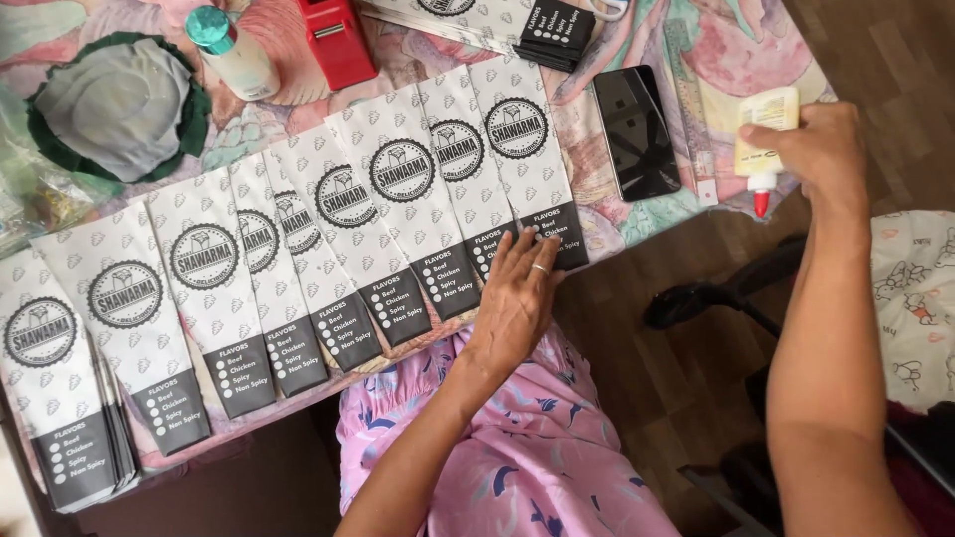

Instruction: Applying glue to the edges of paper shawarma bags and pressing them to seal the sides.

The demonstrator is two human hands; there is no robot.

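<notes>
We kept our left hand (517,298) flat, fingers apart, on the near dark end of the white patterned paper sleeves (398,214) fanned across the worktop (637,224). Our right hand (811,149) was clamped on the small yellow glue bottle (766,134), red tip down, at the right; we judged a thin line along one edge best.

We note the glue bottle (765,134) partly covered by the right hand (814,149); the leftmost paper sleeve stack (60,398) cut by the frame edge; the red stapler (336,38) cropped at top; left hand (517,298) fingertips overlapping a sleeve's dark band.
</notes>
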